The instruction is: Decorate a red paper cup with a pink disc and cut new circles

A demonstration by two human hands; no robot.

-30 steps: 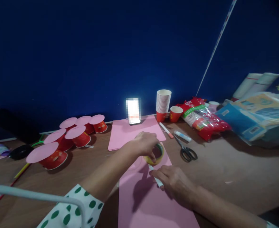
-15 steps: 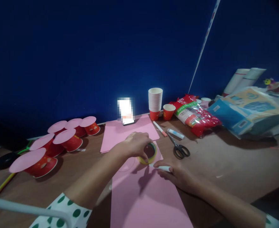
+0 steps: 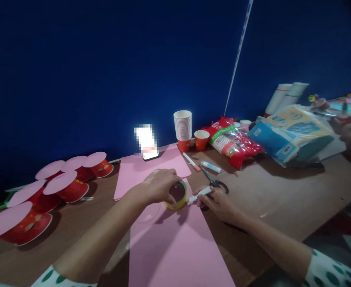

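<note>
With my left hand (image 3: 160, 185) pressing the tape roll (image 3: 177, 195) onto pink paper (image 3: 175, 247) and right hand (image 3: 215, 199) pinching the marker (image 3: 199, 194), a loosened press could skew the outline.

The scene is dim, the dark blue wall (image 3: 103, 59) almost flat in tone. A glaring white screen (image 3: 146, 139) (blown out, pixelated) is the brightest spot, leaning against that wall. Soft shadows fall toward the viewer from things before it. Edges farthest from the screen bend and blur.
</note>
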